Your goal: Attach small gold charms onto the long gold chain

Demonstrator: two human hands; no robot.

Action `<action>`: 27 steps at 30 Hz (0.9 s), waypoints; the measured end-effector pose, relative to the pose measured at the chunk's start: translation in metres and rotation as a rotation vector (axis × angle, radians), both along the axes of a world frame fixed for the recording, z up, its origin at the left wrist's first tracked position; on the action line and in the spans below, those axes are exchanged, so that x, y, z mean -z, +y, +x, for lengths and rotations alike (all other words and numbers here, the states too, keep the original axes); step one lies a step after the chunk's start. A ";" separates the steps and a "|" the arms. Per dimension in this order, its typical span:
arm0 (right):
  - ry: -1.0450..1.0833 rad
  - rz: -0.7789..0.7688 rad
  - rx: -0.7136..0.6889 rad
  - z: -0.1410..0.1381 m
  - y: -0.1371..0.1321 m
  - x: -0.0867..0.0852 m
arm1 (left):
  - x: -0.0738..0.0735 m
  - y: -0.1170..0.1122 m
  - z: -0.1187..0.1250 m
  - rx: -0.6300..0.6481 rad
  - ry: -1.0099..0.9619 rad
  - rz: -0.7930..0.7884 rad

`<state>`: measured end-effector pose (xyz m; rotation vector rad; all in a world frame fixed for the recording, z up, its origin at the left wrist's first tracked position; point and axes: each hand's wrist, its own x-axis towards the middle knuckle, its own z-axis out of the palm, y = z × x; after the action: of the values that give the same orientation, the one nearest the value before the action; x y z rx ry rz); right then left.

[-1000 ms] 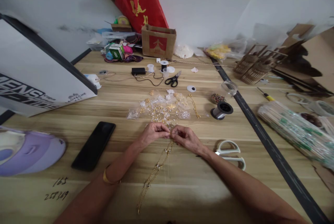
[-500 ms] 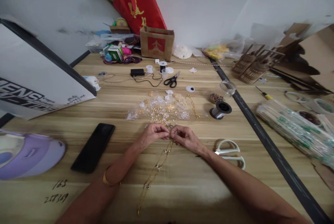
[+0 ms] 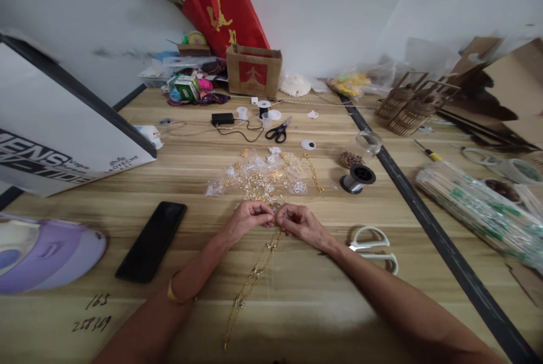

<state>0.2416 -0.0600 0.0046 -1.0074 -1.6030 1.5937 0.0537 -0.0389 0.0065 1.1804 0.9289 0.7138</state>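
Observation:
My left hand (image 3: 248, 218) and my right hand (image 3: 299, 224) meet fingertip to fingertip over the wooden table (image 3: 297, 302), both pinched on the top end of a gold chain (image 3: 252, 276). The chain trails from the pinch toward me across the wood. Just beyond my fingers lies a heap of small gold and silver jewellery parts in clear bags (image 3: 265, 174). A gold bangle (image 3: 176, 295) sits on my left wrist.
A black phone (image 3: 153, 239) lies to the left, white-handled scissors (image 3: 375, 248) to the right. Also here: a wire spool (image 3: 358, 177), black scissors (image 3: 279, 130), a purple cap (image 3: 46, 251), a white box (image 3: 63, 126), a bagged bundle of sticks (image 3: 479, 208), a red bag (image 3: 224, 8).
Both hands stay pinched together on the chain; the view has shifted slightly.

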 end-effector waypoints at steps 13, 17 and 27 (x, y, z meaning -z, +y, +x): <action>-0.018 0.034 -0.015 0.001 -0.001 0.000 | 0.001 0.000 0.002 -0.006 -0.001 -0.001; -0.011 0.033 -0.020 0.001 -0.001 0.002 | 0.001 0.000 0.002 0.001 0.006 0.005; -0.018 0.021 -0.018 0.000 -0.002 -0.001 | 0.002 0.000 0.003 -0.013 -0.001 -0.001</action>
<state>0.2419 -0.0615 0.0057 -1.0014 -1.6425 1.5808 0.0566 -0.0387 0.0042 1.1735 0.9365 0.7246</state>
